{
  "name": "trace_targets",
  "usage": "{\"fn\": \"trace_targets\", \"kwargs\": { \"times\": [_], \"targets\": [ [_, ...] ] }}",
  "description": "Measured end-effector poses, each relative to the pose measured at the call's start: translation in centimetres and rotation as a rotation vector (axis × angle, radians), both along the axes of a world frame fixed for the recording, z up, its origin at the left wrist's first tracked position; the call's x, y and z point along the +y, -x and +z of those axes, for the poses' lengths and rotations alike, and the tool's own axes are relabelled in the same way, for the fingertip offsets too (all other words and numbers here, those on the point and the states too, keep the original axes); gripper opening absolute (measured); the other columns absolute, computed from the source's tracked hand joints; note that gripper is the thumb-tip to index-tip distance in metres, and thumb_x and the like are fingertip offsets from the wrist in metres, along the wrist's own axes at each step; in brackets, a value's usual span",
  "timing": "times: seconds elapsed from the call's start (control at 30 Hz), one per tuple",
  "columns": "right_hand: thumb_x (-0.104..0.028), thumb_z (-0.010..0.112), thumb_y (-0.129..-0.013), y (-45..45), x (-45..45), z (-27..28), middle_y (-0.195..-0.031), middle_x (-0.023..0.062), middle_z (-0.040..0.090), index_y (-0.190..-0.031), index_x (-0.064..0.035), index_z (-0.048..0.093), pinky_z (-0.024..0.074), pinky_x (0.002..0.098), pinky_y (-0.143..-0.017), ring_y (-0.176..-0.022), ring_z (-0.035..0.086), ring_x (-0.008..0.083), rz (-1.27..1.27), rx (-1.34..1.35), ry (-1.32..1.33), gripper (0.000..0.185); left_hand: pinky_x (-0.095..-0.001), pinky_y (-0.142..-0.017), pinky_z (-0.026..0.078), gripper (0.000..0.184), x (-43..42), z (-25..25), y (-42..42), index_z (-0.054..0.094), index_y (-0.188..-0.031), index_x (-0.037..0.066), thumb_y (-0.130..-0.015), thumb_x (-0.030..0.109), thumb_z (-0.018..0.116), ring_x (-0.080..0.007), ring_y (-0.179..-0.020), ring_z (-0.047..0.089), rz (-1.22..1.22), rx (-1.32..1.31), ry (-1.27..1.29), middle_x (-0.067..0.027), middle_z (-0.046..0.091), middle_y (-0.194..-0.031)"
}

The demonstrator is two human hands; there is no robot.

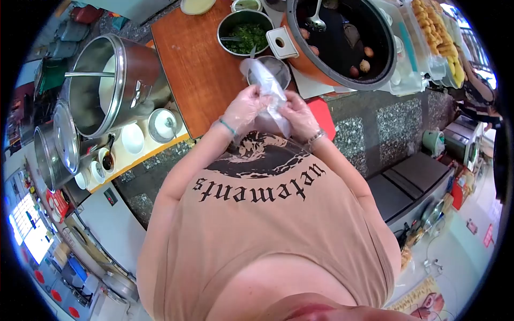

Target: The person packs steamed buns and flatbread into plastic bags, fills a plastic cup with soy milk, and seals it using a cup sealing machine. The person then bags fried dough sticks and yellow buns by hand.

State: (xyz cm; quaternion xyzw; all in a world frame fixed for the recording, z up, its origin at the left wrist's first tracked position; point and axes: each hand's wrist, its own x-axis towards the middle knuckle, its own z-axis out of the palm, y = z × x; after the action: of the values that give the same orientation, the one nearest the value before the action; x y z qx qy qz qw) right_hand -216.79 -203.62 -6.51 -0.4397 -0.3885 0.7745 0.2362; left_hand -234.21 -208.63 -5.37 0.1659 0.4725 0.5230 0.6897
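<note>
Both hands wear thin clear gloves and meet in front of the shirt. Between them is a crumpled, translucent plastic bag [272, 88]. My left hand [245, 108], with a teal band at the wrist, pinches the bag's left side. The right side of the bag is pinched by my right hand [301, 116], which has a bracelet at the wrist. Just beyond the bag sits a metal bowl [282, 68], partly covered by it. Farther back, a steel bowl [242, 48] holds chopped greens and a utensil.
A large orange pot [310, 61] with dark liquid, eggs and a ladle stands beyond my right hand. The wooden table [184, 64] lies to the left, beside a big steel pot [115, 96]. A red object [323, 120] is near my right hand. Another person [479, 91] stands far right.
</note>
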Motion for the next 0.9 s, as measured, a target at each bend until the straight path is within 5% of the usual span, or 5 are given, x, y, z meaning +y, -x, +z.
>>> {"fn": "trace_targets", "kwargs": {
  "times": [0.4,0.53,0.6,0.73,0.9],
  "targets": [
    [-0.02,0.049,-0.099,2.3,1.2,-1.0,-0.077,-0.0016,0.06,-0.093,-0.0015,0.063,0.0461,0.0236,-0.063,-0.069,0.052,0.0048,-0.058,-0.073,-0.153,0.024,-0.0287,-0.068,0.049,0.021,-3.0,3.8,3.8,0.06,-0.096,-0.004,-0.091,0.016,0.056,-0.013,-0.078,0.058,-0.026,0.911,0.07,-0.0077,0.062,-0.086],
    [-0.026,0.055,-0.095,0.1,2.4,0.9,-0.088,0.002,0.064,-0.101,0.0002,0.063,0.0473,0.0258,-0.066,-0.073,0.057,0.0098,-0.098,-0.164,-0.132,0.028,-0.0269,-0.066,0.05,0.034,-5.8,3.0,9.1,0.057,-0.117,0.002,-0.086,0.017,0.059,-0.0153,-0.078,0.06,0.579,0.587,-0.063,-0.0054,0.063,-0.096],
    [-0.029,0.059,-0.091,-5.6,4.8,-4.4,-0.088,0.0045,0.065,-0.104,0.0012,0.062,0.0483,0.0287,-0.06,-0.07,0.058,0.0121,0.259,-0.626,-0.353,0.034,-0.0249,-0.064,0.049,0.036,-8.2,3.9,10.8,0.057,-0.118,0.004,-0.085,0.018,0.059,-0.0139,-0.079,0.059,0.603,1.026,0.079,-0.0058,0.062,-0.099],
    [-0.023,0.064,-0.085,-14.7,5.9,-13.5,-0.09,0.0092,0.065,-0.108,0.0019,0.057,0.0512,0.032,-0.06,-0.074,0.062,0.0166,0.127,-0.81,0.013,0.034,-0.0246,-0.065,0.049,0.037,-10.7,4.0,11.4,0.056,-0.12,0.005,-0.086,0.018,0.059,-0.014,-0.084,0.059,0.639,0.756,0.192,-0.0073,0.061,-0.105],
    [-0.01,0.059,-0.083,-7.4,6.4,-19.7,-0.107,0.0165,0.064,-0.117,0.0023,0.054,0.0516,0.0301,-0.08,-0.092,0.063,0.0197,-0.084,-0.783,-0.416,0.037,-0.023,-0.064,0.05,0.032,-11.5,1.7,8.1,0.058,-0.119,0.004,-0.093,0.023,0.056,-0.0124,-0.083,0.062,0.565,0.62,0.097,-0.0058,0.064,-0.105]
  ]
}}
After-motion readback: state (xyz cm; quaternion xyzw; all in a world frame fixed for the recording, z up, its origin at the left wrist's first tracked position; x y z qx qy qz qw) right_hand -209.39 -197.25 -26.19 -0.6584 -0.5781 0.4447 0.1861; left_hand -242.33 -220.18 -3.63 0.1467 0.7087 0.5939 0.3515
